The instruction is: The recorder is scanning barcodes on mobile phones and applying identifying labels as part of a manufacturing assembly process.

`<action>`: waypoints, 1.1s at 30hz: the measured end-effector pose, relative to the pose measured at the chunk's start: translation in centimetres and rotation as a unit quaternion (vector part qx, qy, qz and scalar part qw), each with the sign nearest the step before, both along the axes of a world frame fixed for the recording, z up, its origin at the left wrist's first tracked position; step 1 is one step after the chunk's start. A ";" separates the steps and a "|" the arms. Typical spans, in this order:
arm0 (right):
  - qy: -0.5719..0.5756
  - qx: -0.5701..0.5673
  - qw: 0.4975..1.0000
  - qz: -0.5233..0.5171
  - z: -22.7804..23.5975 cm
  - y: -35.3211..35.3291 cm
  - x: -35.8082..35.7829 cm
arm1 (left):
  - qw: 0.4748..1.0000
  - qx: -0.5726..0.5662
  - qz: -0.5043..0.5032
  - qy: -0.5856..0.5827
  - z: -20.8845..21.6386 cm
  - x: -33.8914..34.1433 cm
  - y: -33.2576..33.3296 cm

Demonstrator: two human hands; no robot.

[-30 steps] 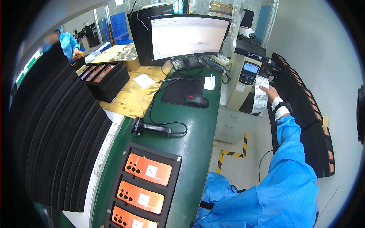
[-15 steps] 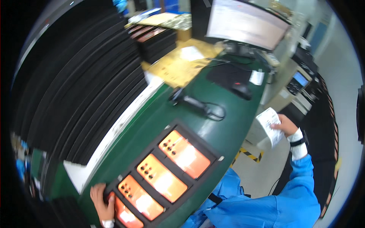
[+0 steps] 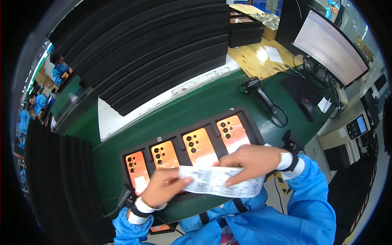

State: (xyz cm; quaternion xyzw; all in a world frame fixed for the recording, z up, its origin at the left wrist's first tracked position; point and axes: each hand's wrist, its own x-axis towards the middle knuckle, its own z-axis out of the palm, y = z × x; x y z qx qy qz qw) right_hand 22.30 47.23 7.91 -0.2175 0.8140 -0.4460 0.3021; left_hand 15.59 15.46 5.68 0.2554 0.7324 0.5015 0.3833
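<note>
Both grips pinch the printed label strip [image 3: 222, 181], left hand [image 3: 163, 188] and right hand [image 3: 249, 161] stretching it flat above the tray of orange phones [image 3: 192, 149] for reading.

A white printed label strip [image 3: 222, 181] stretches between both hands. A bright monitor screen [image 3: 332, 49] stands upper right, with a small blue display [image 3: 361, 123] below it.

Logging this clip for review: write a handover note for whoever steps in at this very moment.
Left hand: grips the left end of the label strip.
Right hand: pinches the strip's right part, fingers on top.
The strip is held above the near edge of the black tray on the green bench.
Four orange phones lie camera side up in the tray.
Done: strip in hand. Left: no strip label visible on the phones.
</note>
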 end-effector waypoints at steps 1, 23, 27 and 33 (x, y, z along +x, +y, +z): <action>-0.019 -0.020 0.999 -0.035 -0.3 1.2 0.5 | 0.996 0.026 0.078 -0.016 -1.0 0.2 -1.9; 0.207 0.089 0.962 -0.154 -2.1 4.0 0.6 | 0.936 -0.055 -0.143 0.318 -0.5 -2.8 12.1; 0.240 0.065 0.950 -0.188 -3.1 3.8 0.2 | 0.941 -0.059 -0.143 0.302 -0.1 -2.8 12.4; 0.239 0.064 0.949 -0.194 -3.5 3.7 0.1 | 0.939 -0.044 -0.133 0.315 -0.6 -2.5 12.5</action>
